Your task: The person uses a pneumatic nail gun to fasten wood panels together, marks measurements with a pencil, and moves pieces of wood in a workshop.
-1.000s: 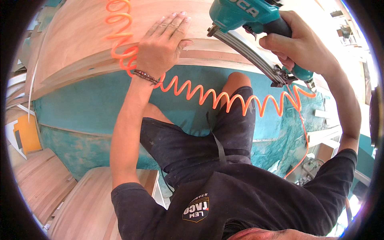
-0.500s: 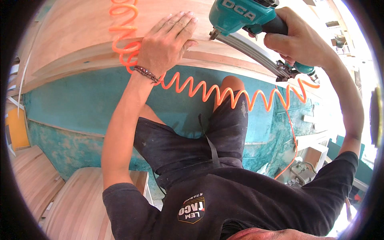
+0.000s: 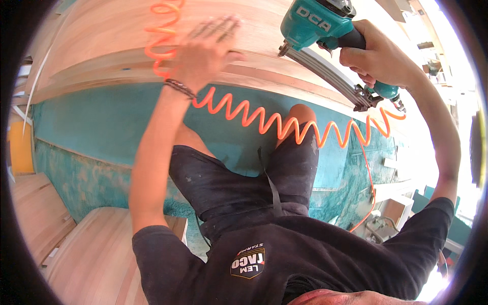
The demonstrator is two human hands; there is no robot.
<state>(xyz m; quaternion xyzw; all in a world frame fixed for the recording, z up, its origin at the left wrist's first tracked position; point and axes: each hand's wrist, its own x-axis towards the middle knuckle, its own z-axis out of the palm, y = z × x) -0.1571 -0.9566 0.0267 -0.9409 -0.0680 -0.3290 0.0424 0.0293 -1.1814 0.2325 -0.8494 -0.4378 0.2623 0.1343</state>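
Observation:
My right hand (image 3: 378,53) is wrapped round the black grip of a teal nail gun (image 3: 314,24). The gun's nose and long grey magazine rest at or just above a wooden panel (image 3: 112,30); contact is hard to tell. Over the panel's near edge, where a wooden strip (image 3: 101,77) runs along it, my left hand (image 3: 203,53) is spread with fingers stretched out, slightly blurred and holding nothing. An orange coiled air hose (image 3: 244,112) runs from the gun's rear fitting, passes behind my left wrist and continues up over the panel.
Below the panel edge is a teal surface (image 3: 101,122), with my knees against it. Curved slatted wooden panels (image 3: 96,254) lie at the lower left. At the right are a wooden box (image 3: 399,208) and a thin orange hose (image 3: 373,188). Shelving with wood pieces stands beyond.
My left hand has shifted slightly left and is blurred by motion. The nail gun, still in my right hand, has moved a little to the right and down in view.

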